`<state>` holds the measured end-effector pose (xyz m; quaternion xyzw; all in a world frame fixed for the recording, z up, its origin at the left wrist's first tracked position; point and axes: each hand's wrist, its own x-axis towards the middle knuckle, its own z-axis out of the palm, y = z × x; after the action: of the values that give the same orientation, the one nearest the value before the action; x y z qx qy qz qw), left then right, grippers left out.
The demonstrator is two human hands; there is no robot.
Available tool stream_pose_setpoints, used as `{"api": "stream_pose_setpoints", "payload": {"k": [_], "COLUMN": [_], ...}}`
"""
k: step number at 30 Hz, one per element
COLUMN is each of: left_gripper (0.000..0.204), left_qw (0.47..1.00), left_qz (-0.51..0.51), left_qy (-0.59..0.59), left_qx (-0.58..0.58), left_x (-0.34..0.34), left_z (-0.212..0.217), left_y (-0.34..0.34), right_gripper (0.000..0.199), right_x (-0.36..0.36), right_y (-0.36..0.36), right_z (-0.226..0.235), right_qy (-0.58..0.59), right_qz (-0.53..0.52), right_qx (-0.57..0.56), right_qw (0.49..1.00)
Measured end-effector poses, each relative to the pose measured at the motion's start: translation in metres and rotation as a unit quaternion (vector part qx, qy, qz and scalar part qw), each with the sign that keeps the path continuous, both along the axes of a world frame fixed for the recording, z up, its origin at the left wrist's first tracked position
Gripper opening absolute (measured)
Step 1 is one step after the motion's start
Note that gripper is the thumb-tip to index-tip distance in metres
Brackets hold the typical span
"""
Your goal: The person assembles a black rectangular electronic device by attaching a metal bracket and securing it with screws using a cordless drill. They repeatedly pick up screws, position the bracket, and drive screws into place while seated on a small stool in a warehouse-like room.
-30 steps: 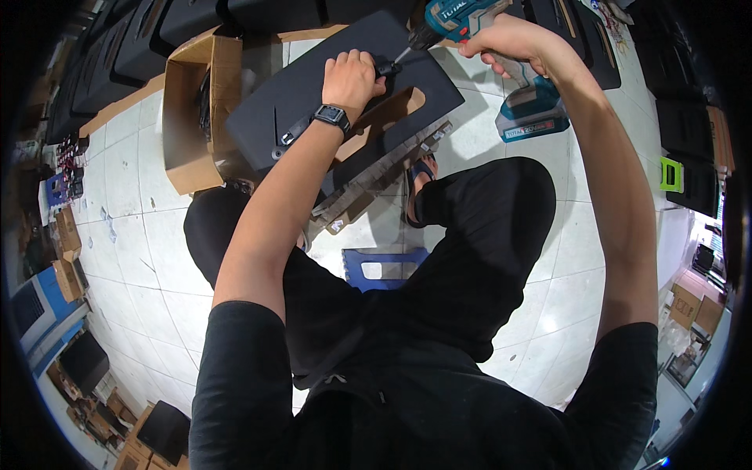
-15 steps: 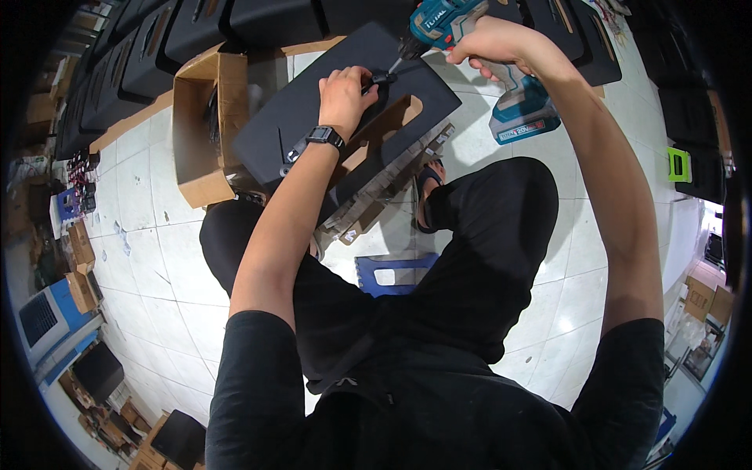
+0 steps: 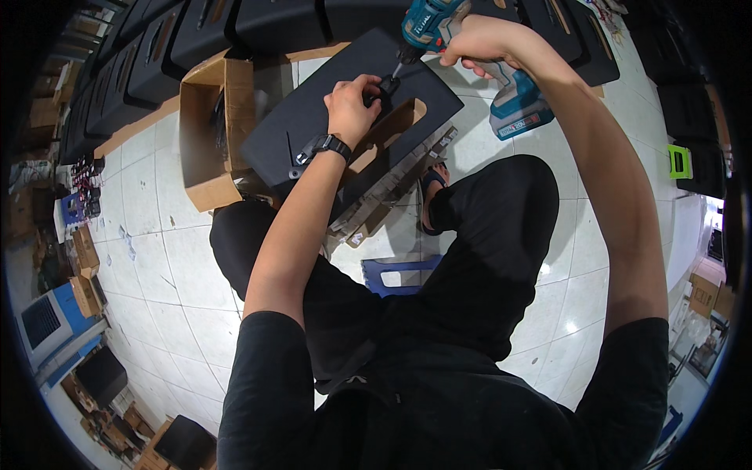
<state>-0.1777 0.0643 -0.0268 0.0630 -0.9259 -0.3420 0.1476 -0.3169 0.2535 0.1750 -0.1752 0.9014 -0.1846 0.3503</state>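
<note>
Overhead, a teal drill [image 3: 439, 23] is gripped in the right hand [image 3: 482, 43], its bit set against a small black part pinched by the left hand [image 3: 352, 106]. Both are pressed onto a black panel [image 3: 313, 125] lying tilted across the lap, beside an open carton [image 3: 207, 133].
</note>
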Motion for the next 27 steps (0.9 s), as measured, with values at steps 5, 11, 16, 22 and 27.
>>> {"api": "stream_pose_setpoints", "payload": {"k": [5,11,16,22,27], "left_gripper": [0.033,0.022,0.016,0.018,0.020], "left_qw": [0.995,0.987,0.983,0.983,0.976], "left_qz": [-0.043,-0.004,0.039,0.032,0.037], "left_qy": [0.038,0.081,0.062,0.105,0.122], "left_qx": [0.077,0.139,0.166,0.149,0.175], "left_x": [-0.004,-0.004,-0.003,-0.005,-0.007], "left_z": [-0.009,-0.017,-0.017,-0.015,-0.017], "left_y": [-0.005,0.005,0.010,0.010,0.010], "right_gripper": [0.023,0.022,0.022,0.023,0.025], "right_x": [0.002,0.002,0.004,0.008,0.008], "right_y": [-0.006,-0.003,-0.005,-0.004,-0.003], "right_z": [0.004,0.003,0.005,0.003,0.002], "right_qy": [-0.006,-0.002,-0.008,0.014,0.006], "right_qz": [-0.008,-0.007,-0.001,0.005,-0.001], "right_qx": [0.009,0.003,0.008,0.024,0.028], "right_qw": [1.000,1.000,1.000,1.000,1.000]}}
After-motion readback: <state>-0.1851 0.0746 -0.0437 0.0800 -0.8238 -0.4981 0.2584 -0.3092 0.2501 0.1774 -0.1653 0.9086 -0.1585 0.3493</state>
